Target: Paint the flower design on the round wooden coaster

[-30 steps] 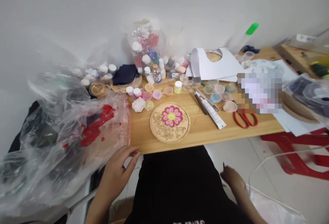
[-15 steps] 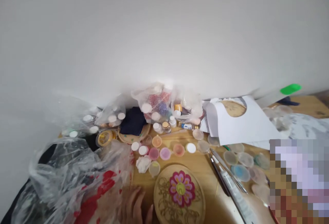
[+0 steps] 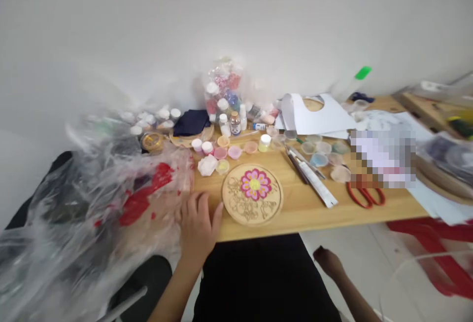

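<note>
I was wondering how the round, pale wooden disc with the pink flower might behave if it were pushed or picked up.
The round, pale wooden disc with the pink flower looks solid, so it should probably stay stiff when lifted. Because it lies flat on the brown wooden table, a push would likely slide it rather than roll or tip it.

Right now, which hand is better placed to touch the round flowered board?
Probably the left hand: it lies spread beside the board, while the right hand is off the table, farther away.

Black clothing (image 3: 266,280), bare forearms (image 3: 185,282)
</note>
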Available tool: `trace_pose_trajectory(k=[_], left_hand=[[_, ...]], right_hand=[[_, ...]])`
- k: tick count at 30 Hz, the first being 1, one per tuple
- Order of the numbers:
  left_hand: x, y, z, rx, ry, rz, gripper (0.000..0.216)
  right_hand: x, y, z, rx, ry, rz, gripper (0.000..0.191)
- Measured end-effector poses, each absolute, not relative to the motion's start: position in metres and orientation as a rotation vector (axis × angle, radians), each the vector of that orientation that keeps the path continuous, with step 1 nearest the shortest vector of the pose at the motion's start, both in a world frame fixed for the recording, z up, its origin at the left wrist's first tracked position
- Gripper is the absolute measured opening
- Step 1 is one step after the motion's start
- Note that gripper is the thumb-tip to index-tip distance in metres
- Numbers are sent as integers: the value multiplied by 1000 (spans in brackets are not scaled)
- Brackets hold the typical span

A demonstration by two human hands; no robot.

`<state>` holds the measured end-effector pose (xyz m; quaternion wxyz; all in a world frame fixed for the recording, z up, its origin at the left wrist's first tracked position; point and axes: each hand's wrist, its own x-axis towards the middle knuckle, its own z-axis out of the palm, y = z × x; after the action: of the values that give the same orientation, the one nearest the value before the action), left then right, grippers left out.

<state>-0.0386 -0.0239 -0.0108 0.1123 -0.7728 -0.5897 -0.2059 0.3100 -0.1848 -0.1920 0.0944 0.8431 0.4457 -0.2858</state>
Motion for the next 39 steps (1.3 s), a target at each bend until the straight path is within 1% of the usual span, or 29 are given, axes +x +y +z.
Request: trace_pose_trajectory(k=[4, 6, 9, 10, 12, 14, 15, 17, 20, 22, 25, 27, 31, 35, 39], left_hand=[[-36, -26, -5, -2341, -1796, -589, 35], [-37, -27, -2, -2380, -1827, -569, 36], [-38, -27, 0, -2414, -1807, -562, 39], [-38, -26, 1, -2434, -1782, -557, 40], [-38, -25, 1, -2493, -1734, -536, 41], [-38, -24, 3, -2562, -1709, -518, 40], [-39, -24, 4, -2593, -1704, -513, 40], [-39, -23, 5, -2638, -1704, -507, 40], [-39, -23, 6, -2667, -1708, -492, 41], [-39, -22, 5, -2666, -1717, -474, 44], [-40, -21, 2, -2652, -1726, -454, 51], [-42, -23, -1, -2617, -1678, -509, 51], [-35, -37, 2, -2548, -1496, -717, 42], [-4, -53, 12, -2661, -1426, -810, 37], [38, -65, 12, -2822, -1098, -926, 31]], right_hand=[[324, -187, -148, 2567, 1339, -991, 19], [327, -184, -118, 2664, 1433, -1013, 25], [321, -181, -68, 2714, 1688, -1163, 22], [316, -179, -52, 2715, 1771, -1216, 27], [303, -171, -21, 2710, 1903, -1302, 45], [289, -157, 6, 2721, 2040, -1364, 54], [283, -147, 17, 2807, 2137, -1410, 53], [272, -120, 34, 2929, 2306, -1351, 45], [263, -66, 41, 2994, 2487, -1054, 41], [258, -28, 36, 3004, 2489, -1000, 40], [247, 15, 21, 2961, 2476, -1045, 35], [239, 27, 13, 2919, 2469, -1100, 29], [230, 27, 7, 2852, 2472, -1214, 23], [226, 21, 5, 2774, 2569, -1345, 22], [230, 23, 6, 2732, 2593, -1436, 22]])
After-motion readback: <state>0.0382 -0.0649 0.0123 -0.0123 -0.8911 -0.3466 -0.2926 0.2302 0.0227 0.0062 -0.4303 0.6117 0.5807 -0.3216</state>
